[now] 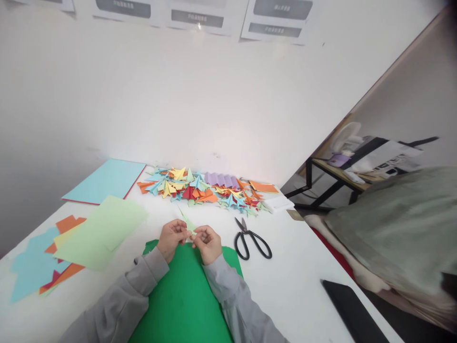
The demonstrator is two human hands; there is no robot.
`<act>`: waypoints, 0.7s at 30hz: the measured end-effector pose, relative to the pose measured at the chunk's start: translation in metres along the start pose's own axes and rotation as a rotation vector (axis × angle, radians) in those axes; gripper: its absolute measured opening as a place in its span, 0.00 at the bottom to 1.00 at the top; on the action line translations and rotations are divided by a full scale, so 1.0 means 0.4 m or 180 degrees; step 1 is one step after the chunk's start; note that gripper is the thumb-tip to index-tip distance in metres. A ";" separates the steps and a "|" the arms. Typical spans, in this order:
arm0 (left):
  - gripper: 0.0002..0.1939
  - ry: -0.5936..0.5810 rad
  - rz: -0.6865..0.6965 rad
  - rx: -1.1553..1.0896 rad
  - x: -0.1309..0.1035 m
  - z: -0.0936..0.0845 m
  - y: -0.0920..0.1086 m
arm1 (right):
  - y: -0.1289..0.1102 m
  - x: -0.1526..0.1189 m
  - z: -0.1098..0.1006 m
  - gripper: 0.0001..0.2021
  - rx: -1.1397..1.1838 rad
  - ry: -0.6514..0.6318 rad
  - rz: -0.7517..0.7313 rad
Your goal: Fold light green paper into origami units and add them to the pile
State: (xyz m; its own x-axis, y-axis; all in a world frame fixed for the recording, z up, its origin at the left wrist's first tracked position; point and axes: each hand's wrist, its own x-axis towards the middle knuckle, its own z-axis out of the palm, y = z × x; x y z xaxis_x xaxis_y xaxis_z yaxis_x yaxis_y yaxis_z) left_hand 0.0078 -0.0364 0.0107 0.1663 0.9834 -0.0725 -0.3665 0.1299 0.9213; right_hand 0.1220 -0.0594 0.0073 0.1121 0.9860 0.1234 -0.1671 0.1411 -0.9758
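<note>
My left hand point(173, 238) and my right hand point(207, 243) meet above the top edge of a green mat point(185, 290). Between their closed fingertips they pinch a small light-green piece of paper point(189, 223), whose thin pointed end sticks up and to the left. The fingers cover its lower part, so its full shape is hidden. To the right of my right hand lies a pair of scissors point(245, 232) with black handles, its blades slightly apart and pointing toward the wall.
Folded paper shapes point(203, 195) in many colours are heaped along the wall. Blue sheets point(107, 181) lie back left, with light-green sheets point(98, 233) and coloured scraps point(35, 257) nearer. A black flat object point(352, 309) rests near the right edge. Beyond stands a shelf point(330, 169) beside a bed.
</note>
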 end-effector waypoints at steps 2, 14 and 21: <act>0.14 0.0007 -0.0017 -0.0077 -0.002 0.004 0.003 | 0.001 0.002 -0.001 0.09 0.0044 0.0037 0.0007; 0.11 -0.0181 -0.0112 -0.0205 -0.010 0.015 0.019 | 0.027 0.010 -0.021 0.07 0.0188 -0.0016 -0.0019; 0.12 0.0002 0.0083 0.0082 -0.005 0.007 0.009 | 0.025 0.007 -0.020 0.08 0.0316 -0.0098 0.0012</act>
State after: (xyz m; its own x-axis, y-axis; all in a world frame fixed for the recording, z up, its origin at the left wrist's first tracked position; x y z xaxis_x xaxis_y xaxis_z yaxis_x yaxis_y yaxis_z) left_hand 0.0085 -0.0384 0.0153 0.1565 0.9865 -0.0487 -0.3470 0.1011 0.9324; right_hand 0.1284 -0.0560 -0.0037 0.0815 0.9886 0.1267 -0.2638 0.1440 -0.9538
